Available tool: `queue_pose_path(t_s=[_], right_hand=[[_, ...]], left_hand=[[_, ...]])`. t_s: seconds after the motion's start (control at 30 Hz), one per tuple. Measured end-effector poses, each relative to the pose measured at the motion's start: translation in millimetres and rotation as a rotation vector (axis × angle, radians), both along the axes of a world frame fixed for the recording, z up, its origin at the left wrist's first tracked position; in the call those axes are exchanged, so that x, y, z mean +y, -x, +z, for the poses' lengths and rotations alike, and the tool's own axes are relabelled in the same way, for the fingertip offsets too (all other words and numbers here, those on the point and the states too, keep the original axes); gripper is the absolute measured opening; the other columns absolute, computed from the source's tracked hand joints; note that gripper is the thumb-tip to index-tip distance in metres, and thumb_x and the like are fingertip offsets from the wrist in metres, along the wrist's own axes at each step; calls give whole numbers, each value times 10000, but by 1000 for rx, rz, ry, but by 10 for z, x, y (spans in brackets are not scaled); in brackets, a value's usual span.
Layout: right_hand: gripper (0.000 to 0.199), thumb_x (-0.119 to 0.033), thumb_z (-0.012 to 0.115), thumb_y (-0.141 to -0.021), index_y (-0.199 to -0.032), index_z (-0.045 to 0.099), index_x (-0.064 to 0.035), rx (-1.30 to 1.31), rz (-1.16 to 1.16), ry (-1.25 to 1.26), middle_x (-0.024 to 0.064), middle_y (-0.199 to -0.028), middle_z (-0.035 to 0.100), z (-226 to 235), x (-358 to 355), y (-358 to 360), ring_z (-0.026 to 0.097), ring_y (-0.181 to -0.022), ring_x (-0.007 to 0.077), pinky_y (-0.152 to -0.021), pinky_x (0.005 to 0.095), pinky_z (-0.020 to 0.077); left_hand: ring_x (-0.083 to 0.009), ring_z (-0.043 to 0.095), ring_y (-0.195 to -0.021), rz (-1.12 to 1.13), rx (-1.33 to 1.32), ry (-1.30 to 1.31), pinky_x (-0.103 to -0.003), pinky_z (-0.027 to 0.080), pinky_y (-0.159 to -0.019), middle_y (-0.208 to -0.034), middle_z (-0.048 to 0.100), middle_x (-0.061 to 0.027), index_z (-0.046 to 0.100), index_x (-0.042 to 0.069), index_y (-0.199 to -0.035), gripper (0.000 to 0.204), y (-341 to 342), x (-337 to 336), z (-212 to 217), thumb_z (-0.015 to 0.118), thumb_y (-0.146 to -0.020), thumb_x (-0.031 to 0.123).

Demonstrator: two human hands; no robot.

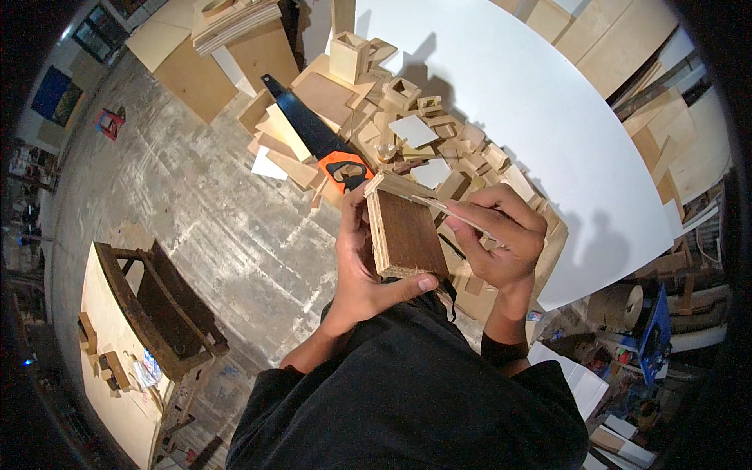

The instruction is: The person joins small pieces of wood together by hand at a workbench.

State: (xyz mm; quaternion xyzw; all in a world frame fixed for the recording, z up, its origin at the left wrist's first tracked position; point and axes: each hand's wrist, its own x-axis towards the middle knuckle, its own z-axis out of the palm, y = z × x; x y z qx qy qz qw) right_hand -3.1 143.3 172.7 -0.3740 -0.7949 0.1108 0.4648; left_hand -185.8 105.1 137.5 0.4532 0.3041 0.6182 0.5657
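Note:
My left hand (362,266) grips a thick plywood block (407,231) with a dark brown face, thumb along its lower edge. My right hand (501,235) pinches a thin wooden strip (439,205) laid against the block's upper right edge. Both hands hover above a heap of wooden offcuts (407,133). My dark sleeves and torso fill the lower part of the view.
A hand saw (313,133) with a black blade and orange handle lies on the offcuts, close to my left hand. A large white board (533,102) lies to the right. A dark wooden frame (160,305) stands lower left on the concrete floor (196,204). Plywood sheets are stacked at the top.

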Motion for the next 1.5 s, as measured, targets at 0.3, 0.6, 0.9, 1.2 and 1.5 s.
queue_pose_path(t_s=[0.3, 0.6, 0.9, 1.2, 1.5], right_hand=[[251, 25, 764, -678, -911, 738, -66, -5, 22, 10, 41, -732, 613, -16, -3, -3, 571, -582, 124, -500, 235, 438], [263, -4, 775, -682, -930, 741, -85, 11, 14, -33, 32, -743, 612, -47, 16, 11, 575, -594, 122, -508, 239, 446], [278, 63, 765, -658, -918, 739, -33, 28, 61, -10, 49, -759, 605, 13, 5, 17, 552, -588, 98, -479, 223, 424], [275, 71, 764, -659, -909, 739, -42, 6, 69, -53, 46, -754, 602, -29, 31, 13, 537, -553, 85, -465, 214, 413], [279, 4, 760, -680, -930, 746, -119, 66, 37, -15, 21, -747, 610, -51, 96, 148, 590, -601, 133, -510, 240, 456]], left_hand=[[-225, 481, -1203, 13, 17, 39, -369, 405, -1030, -1276, 451, -119, 266, 32, -1372, 1035, -11, -39, 97, 892, -549, 70], [-235, 490, -1198, 15, 12, 25, -373, 412, -1024, -1274, 454, -128, 265, 22, -1374, 1033, -24, -35, 110, 892, -556, 90], [-250, 491, -1201, 39, 13, 11, -389, 426, -1023, -1289, 451, -145, 250, 21, -1386, 1048, -25, -49, 111, 888, -558, 86], [-249, 488, -1203, 60, 51, -31, -386, 423, -1024, -1294, 454, -146, 256, 31, -1381, 1029, 43, -23, 95, 884, -568, 87], [-246, 476, -1213, 34, 70, -36, -387, 415, -1028, -1301, 437, -139, 253, 32, -1382, 1031, 81, 43, 35, 887, -571, 96]])
